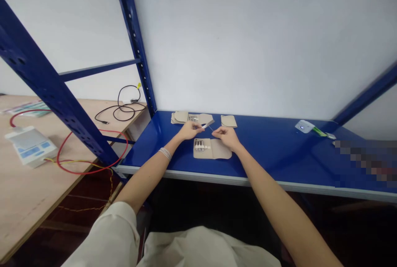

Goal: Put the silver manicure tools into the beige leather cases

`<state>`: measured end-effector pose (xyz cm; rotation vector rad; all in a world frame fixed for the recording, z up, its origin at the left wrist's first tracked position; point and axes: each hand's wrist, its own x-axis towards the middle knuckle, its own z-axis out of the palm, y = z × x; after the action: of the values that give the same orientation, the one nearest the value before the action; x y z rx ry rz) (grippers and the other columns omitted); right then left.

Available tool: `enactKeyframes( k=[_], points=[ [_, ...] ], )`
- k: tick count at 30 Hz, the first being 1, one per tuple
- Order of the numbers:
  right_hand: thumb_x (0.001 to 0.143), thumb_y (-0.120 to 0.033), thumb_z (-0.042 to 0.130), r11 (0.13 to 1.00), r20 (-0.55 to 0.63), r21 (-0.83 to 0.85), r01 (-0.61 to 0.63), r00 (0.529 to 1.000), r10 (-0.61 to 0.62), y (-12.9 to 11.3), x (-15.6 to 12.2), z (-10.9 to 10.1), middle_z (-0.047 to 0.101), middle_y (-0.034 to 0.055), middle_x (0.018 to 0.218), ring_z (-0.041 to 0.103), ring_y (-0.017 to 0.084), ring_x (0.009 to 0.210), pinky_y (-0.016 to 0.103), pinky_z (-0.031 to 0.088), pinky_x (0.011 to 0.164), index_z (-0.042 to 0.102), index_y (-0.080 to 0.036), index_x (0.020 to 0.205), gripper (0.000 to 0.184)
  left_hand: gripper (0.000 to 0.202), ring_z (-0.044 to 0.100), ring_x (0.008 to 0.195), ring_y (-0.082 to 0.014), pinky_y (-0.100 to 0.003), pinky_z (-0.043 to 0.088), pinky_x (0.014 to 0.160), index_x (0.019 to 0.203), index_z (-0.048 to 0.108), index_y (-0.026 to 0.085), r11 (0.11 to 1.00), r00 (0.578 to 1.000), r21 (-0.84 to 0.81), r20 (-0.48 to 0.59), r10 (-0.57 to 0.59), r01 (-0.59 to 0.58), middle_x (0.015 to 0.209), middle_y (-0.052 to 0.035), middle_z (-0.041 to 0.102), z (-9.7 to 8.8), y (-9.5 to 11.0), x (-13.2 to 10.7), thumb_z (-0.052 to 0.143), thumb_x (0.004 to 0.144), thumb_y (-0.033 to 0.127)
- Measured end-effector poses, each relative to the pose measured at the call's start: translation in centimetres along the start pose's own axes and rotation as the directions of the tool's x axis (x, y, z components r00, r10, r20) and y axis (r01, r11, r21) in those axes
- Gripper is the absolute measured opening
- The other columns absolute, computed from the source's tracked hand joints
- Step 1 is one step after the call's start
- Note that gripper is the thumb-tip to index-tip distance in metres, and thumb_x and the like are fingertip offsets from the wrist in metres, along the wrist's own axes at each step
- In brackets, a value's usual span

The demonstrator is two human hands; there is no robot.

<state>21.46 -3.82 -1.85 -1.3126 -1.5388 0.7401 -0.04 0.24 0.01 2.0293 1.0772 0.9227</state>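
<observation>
My left hand (pixel 190 129) is closed in a pinch on a small pale flat sleeve (pixel 208 124), held above the blue shelf. Opposite it, my right hand (pixel 228 135) pinches a thin metal tool (pixel 211 128), whose far end points at the sleeve; whether they touch I cannot tell. Just below both hands lies an open beige case (pixel 221 150) like a manicure kit, with several small metal tools (pixel 199 146) in loops on its left side. Behind my left hand are more beige cases (pixel 181 116), one open with tools showing. A closed beige case (pixel 228 121) lies behind my right hand.
The blue shelf (pixel 266 151) has blue metal posts (pixel 136 31) and a white wall behind. A white device (pixel 304 126) and a green packet (pixel 319 132) lie at right. The wooden table (pixel 18 192) at left carries a white box (pixel 32 147), red tubing and a black cable (pixel 125 112).
</observation>
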Motion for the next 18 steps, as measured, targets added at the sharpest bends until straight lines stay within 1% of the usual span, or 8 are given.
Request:
enactKeyframes(
  k=[7, 11, 14, 18],
  points=[
    [0.058, -0.052, 0.078, 0.995, -0.105, 0.101, -0.014, 0.994, 0.024, 0.49, 0.5, -0.09, 0.063, 0.0016, 0.061, 0.052, 0.014, 0.058, 0.03, 0.042, 0.06, 0.071, -0.017, 0.07, 0.037, 0.028, 0.052, 0.057, -0.0122, -0.024, 0.041, 0.058, 0.082, 0.077, 0.009, 1.0, 1.0, 0.006, -0.012, -0.008, 0.008, 0.066, -0.0042, 0.068, 0.05, -0.29, 0.29, 0.067, 0.076, 0.034],
    [0.058, -0.054, 0.077, 0.992, -0.131, 0.125, -0.007, 0.991, 0.024, 0.51, 0.64, -0.18, 0.064, 0.0019, 0.063, 0.054, 0.015, 0.06, 0.03, 0.044, 0.061, 0.071, -0.017, 0.071, 0.039, 0.025, 0.057, 0.062, -0.014, -0.025, 0.044, 0.061, 0.079, 0.077, 0.01, 1.0, 1.0, 0.01, -0.022, -0.015, 0.015, 0.068, -0.0045, 0.07, 0.03, -0.6, 0.46, 0.068, 0.075, 0.033],
    [0.059, -0.052, 0.077, 0.993, -0.113, 0.119, 0.001, 0.993, 0.013, 0.42, 0.54, -0.12, 0.068, 0.0037, 0.067, 0.057, 0.016, 0.062, 0.031, 0.045, 0.062, 0.072, -0.017, 0.072, 0.038, 0.025, 0.057, 0.063, -0.0145, -0.025, 0.044, 0.061, 0.079, 0.076, 0.01, 1.0, 1.0, 0.006, -0.025, -0.017, 0.017, 0.068, -0.0049, 0.069, 0.06, -0.77, 0.48, 0.067, 0.076, 0.033],
    [0.059, -0.044, 0.078, 0.998, -0.011, 0.056, 0.002, 1.0, -0.002, 0.03, 0.06, 0.03, 0.071, 0.0055, 0.068, 0.06, 0.018, 0.064, 0.032, 0.045, 0.063, 0.075, -0.017, 0.071, 0.029, 0.031, 0.054, 0.058, -0.013, -0.024, 0.042, 0.056, 0.084, 0.076, 0.01, 1.0, 1.0, -0.008, 0.002, 0.001, -0.001, 0.067, -0.0047, 0.068, 0.22, -0.71, 0.36, 0.067, 0.076, 0.038]
  ],
)
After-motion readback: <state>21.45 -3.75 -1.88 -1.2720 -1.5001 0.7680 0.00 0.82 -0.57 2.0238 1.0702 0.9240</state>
